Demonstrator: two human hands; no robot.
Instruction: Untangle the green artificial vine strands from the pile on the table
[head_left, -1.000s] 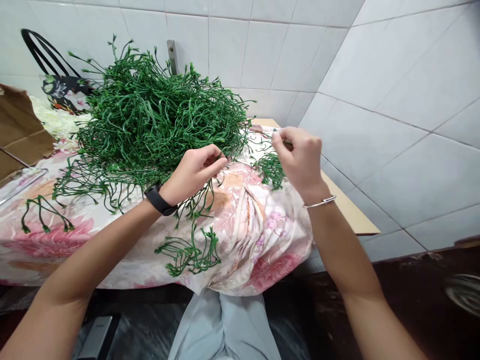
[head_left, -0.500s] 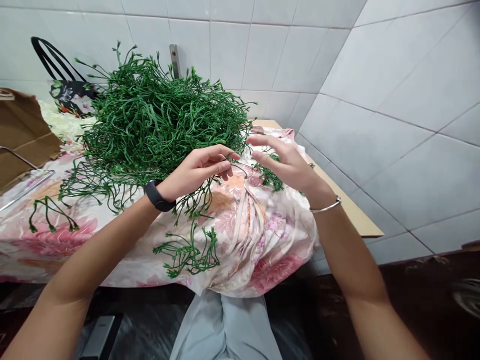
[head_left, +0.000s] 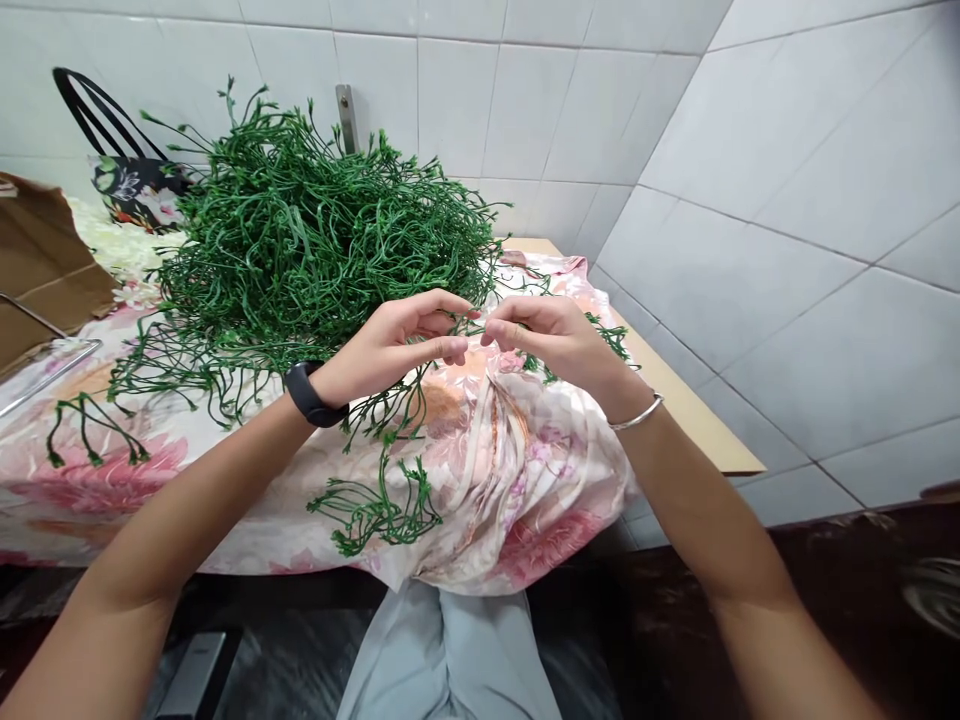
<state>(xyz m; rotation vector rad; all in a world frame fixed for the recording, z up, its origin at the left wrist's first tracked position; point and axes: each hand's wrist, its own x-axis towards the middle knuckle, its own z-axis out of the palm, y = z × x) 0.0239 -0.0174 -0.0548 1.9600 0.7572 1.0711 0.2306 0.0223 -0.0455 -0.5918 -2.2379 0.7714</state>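
A cloth (head_left: 525, 470) is spread over the worktop (head_left: 697, 420), whose edge is left uncovered at the right, beside the side wall. On the cloth, toward the back, a pile of stems (head_left: 315, 220) is heaped. Behind it at the left a bag (head_left: 127, 185) is placed, with a cardboard box (head_left: 37, 260) further left. The left hand (head_left: 390, 345) and right hand (head_left: 559, 335) are held just before the pile, fingertips close together. Below them, a sprig (head_left: 375, 505) is hung over the front edge.
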